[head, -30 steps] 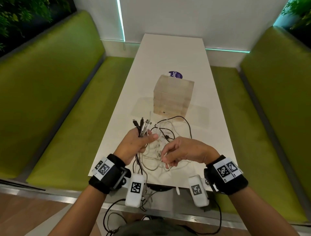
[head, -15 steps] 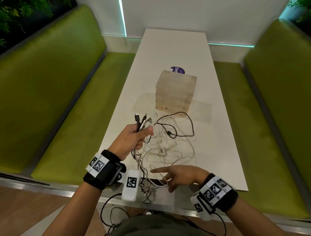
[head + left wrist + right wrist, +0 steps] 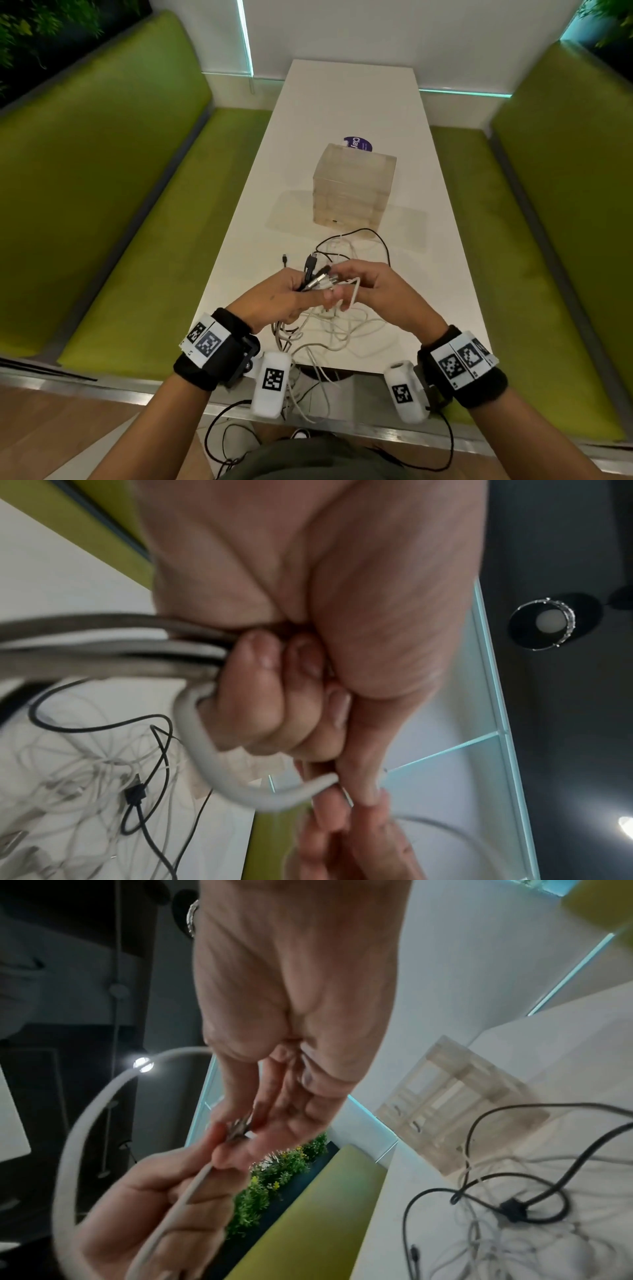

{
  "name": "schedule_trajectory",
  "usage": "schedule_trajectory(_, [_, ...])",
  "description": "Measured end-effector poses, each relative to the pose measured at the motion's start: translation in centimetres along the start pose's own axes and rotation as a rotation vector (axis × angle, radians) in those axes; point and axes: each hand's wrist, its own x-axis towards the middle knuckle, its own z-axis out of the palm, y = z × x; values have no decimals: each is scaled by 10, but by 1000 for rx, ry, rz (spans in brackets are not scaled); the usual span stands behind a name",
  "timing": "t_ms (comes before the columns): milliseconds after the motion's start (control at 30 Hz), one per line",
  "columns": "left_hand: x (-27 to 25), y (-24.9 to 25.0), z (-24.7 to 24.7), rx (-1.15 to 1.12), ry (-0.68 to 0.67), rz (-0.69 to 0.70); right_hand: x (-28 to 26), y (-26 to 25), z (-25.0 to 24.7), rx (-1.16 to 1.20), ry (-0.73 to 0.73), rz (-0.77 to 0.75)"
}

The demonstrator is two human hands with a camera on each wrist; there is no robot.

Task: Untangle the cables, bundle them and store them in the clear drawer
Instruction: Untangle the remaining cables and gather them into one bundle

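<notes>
My left hand (image 3: 303, 291) grips a bunch of cable ends (image 3: 317, 275), black and white, plugs pointing away from me. In the left wrist view its fingers (image 3: 260, 693) curl round several cables, and a thick white cable (image 3: 212, 767) loops out below them. My right hand (image 3: 344, 286) meets the left and pinches that white cable (image 3: 355, 291) near its plug (image 3: 240, 1130). The rest of the tangle (image 3: 342, 329) lies on the white table (image 3: 342, 102) under both hands. The clear drawer unit (image 3: 354, 190) stands just beyond, its drawers closed.
A thin black cable (image 3: 376, 240) loops up to the foot of the drawer unit. A purple sticker (image 3: 358, 144) lies behind the unit. Green benches (image 3: 137, 205) run along both sides of the table. Some cables hang over the near table edge (image 3: 308, 394).
My right hand has come up from the near table edge to the left hand, now pinching a white cable. The left hand still holds the bunch of ends.
</notes>
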Motion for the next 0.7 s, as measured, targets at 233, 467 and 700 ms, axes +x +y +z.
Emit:
schedule_trajectory(233, [-1,-9,-24,-228,279,78,-10,10,-15,-262,-290,27])
schedule_trajectory(467, [0,-9,-27,-375,302,116,-8,44,-3,-700,-506,238])
schedule_trajectory(700, [2,-7,-24,-421,292,123,30,88,-6,-826,-78,346])
